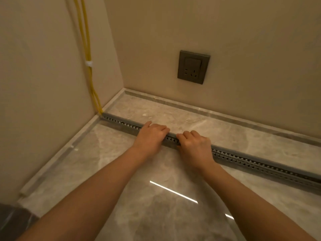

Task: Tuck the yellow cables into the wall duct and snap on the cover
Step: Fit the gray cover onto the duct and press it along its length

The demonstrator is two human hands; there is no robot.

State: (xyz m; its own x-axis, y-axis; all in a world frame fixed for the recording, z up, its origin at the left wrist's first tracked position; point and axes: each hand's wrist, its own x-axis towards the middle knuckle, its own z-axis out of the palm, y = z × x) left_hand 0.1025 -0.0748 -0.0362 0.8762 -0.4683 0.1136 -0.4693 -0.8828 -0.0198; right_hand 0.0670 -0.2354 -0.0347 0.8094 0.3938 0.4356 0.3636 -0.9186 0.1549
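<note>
A long grey slotted duct (251, 162) lies on the marble floor, running from the left wall corner out to the right edge. Its grey cover (121, 119) sits along the top. My left hand (150, 135) and my right hand (195, 145) rest side by side on the duct's middle, fingers curled over the top edge of the cover and pressing on it. Two yellow cables (86, 42) come down the left wall, held by a white clip (89, 63), and enter the duct's left end (100, 112). Inside the duct the cables are hidden.
A dark grey wall socket (193, 66) is set in the back wall above the marble skirting (199, 108). The glossy marble floor (156, 206) reflects a ceiling light. A dark object (12, 221) shows at the bottom left corner.
</note>
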